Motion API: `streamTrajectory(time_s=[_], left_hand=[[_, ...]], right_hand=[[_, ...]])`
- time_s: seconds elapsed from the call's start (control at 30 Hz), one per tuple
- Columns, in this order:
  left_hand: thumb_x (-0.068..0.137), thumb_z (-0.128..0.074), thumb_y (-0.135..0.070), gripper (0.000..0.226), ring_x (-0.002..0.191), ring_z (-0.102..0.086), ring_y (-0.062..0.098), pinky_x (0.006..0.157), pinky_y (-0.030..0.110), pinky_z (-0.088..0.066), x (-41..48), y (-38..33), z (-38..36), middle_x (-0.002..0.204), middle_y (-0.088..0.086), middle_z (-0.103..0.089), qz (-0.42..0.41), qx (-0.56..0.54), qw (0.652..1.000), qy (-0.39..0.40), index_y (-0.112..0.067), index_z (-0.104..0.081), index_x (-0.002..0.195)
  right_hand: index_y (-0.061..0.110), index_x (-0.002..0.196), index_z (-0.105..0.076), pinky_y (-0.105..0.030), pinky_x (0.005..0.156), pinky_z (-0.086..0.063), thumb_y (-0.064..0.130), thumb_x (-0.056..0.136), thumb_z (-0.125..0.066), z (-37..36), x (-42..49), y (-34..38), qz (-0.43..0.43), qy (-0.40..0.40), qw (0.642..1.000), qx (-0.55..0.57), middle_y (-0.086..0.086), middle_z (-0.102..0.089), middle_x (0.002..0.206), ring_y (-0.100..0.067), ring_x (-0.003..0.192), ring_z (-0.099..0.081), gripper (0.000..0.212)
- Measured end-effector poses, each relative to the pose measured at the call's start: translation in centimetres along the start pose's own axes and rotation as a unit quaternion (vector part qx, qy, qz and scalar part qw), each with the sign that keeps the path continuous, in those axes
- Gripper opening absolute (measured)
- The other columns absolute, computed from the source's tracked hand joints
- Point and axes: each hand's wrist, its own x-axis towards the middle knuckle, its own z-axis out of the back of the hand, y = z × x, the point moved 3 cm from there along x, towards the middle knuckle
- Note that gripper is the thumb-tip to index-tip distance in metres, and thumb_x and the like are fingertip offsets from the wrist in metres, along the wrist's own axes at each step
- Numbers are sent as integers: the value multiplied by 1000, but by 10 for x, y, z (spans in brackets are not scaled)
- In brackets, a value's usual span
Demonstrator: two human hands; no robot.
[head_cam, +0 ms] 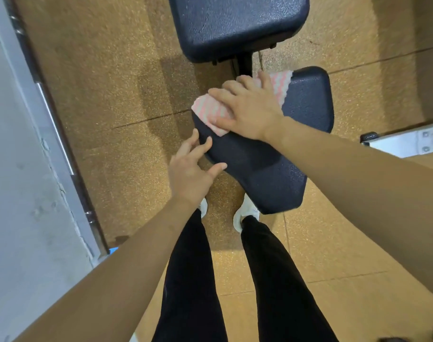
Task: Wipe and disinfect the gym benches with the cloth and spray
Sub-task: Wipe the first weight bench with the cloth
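Floor (pixel 99 70) is that speckled tan-orange rubber gym tile stuff, with thin dark seams (pixel 146 119) running across where the squares meet. Lighting's pretty warm, and there are some soft shadow patches on the tiles. Off to the left there's a pale grey wall (pixel 13 193), kinda scuffed, and along its base a dark strip with a shiny metal bar (pixel 55 129) running down it. A little bit of something blue (pixel 114 250) peeks out at the bottom of that, can't tell what. On the right edge, a white metal frame (pixel 408 141) with a couple of bolts and a black end cap (pixel 368 137).
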Motion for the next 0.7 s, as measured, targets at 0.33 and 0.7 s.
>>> streamTrajectory(time_s=[0.33, 0.7], left_hand=[[75, -88, -38, 70, 141, -41, 29, 110, 50, -45, 4, -29, 4, 157, 4, -44, -99, 98, 990, 22, -24, -63, 139], [76, -89, -39, 72, 146, -32, 39, 96, 52, -53, -2, -52, -12, 161, 12, -38, -104, 202, 971, 71, -24, -61, 141]], right_hand=[[35, 119, -69, -47, 96, -40, 89, 74, -23, 29, 1, -69, -107, 16, 990, 86, -5, -70, 118, -34, 116, -57, 84], [32, 153, -40, -29, 115, -34, 57, 90, -66, -14, -105, -117, -321, -155, 793, 495, 4, -48, 153, -10, 134, -46, 72]])
